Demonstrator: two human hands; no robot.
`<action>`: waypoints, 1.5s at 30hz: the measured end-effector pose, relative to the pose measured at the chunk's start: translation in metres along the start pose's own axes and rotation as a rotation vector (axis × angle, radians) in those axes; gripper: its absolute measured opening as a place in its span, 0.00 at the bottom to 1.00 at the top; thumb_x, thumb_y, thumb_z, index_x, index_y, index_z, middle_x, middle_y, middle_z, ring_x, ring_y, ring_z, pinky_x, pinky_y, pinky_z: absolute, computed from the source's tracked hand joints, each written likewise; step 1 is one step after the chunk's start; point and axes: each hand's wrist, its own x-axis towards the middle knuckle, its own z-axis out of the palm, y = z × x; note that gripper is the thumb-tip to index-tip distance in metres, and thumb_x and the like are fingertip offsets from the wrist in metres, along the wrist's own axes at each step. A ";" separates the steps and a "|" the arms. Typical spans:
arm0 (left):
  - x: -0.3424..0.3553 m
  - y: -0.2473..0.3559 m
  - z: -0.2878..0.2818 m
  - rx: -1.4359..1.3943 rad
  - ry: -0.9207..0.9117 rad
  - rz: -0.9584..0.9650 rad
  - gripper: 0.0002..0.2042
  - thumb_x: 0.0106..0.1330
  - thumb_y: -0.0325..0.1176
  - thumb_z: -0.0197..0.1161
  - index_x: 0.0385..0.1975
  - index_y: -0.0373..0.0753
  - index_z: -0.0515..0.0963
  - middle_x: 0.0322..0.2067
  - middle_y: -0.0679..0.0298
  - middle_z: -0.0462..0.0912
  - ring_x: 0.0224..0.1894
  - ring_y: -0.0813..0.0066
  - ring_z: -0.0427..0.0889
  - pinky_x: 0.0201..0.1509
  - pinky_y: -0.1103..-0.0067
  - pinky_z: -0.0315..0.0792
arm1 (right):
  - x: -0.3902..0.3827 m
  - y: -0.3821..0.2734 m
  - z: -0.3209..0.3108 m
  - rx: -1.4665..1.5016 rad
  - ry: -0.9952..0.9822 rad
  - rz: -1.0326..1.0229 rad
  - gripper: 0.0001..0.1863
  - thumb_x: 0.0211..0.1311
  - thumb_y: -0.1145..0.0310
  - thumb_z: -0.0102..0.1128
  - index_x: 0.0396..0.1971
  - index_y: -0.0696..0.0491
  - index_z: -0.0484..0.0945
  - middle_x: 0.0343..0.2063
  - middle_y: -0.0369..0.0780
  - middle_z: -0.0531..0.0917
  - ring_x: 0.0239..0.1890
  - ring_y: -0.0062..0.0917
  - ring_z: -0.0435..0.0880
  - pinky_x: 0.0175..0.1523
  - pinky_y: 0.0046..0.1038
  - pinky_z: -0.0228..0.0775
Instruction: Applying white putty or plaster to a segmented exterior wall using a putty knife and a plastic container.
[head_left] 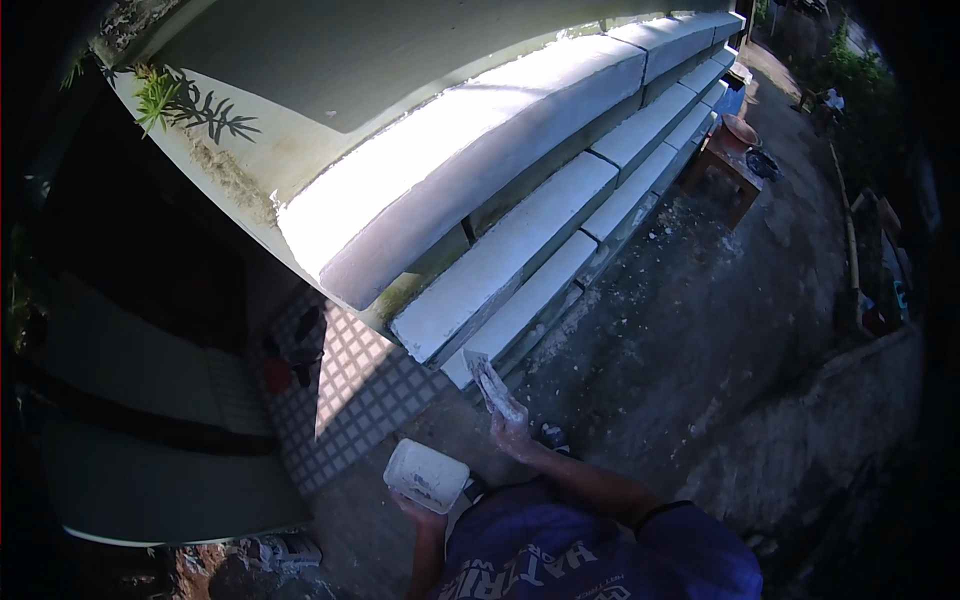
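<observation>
My right hand [508, 433] is closed around a plaster-smeared scraper [480, 372], whose flat blade is held at the near end of the lowest visible white ledge [535, 295]; whether it touches cannot be told. Lower down, my left hand [421, 510] grips a white rectangular container [427, 472] with pale residue inside. Above the scraper, more white stepped blocks [500, 255] run away to the upper right under a long, curved top slab [465, 140], with dark joints between some pieces.
A tiled patch [360, 420] lies left of my hands. On the right are a dirt path [760, 280], a wooden stand [720, 180] with a clay pot [738, 133], and a bamboo pole [850, 240]. A distant person [832, 100] is near the greenery. A plant [160, 100] grows upper left.
</observation>
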 end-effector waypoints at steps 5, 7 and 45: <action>-0.002 -0.014 0.005 0.015 -0.016 0.041 0.34 0.67 0.65 0.38 0.65 0.49 0.62 0.60 0.62 0.69 0.60 0.55 0.71 0.61 0.56 0.68 | 0.091 0.039 -0.058 -0.219 0.389 0.055 0.25 0.67 0.80 0.40 0.64 0.61 0.62 0.64 0.51 0.66 0.63 0.38 0.70 0.63 0.34 0.66; -0.005 -0.020 0.010 0.008 -0.003 0.024 0.34 0.67 0.65 0.38 0.65 0.49 0.62 0.60 0.62 0.69 0.60 0.55 0.71 0.61 0.56 0.68 | 0.109 0.055 -0.066 -0.230 0.321 0.105 0.26 0.64 0.83 0.40 0.64 0.62 0.62 0.64 0.52 0.65 0.62 0.40 0.71 0.62 0.33 0.66; 0.002 -0.009 0.036 0.023 -0.010 0.059 0.33 0.68 0.65 0.36 0.64 0.47 0.63 0.58 0.62 0.71 0.58 0.57 0.73 0.59 0.58 0.70 | 0.124 0.038 -0.161 0.154 0.184 0.336 0.15 0.53 0.81 0.49 0.40 0.62 0.80 0.34 0.40 0.84 0.39 0.28 0.84 0.46 0.26 0.75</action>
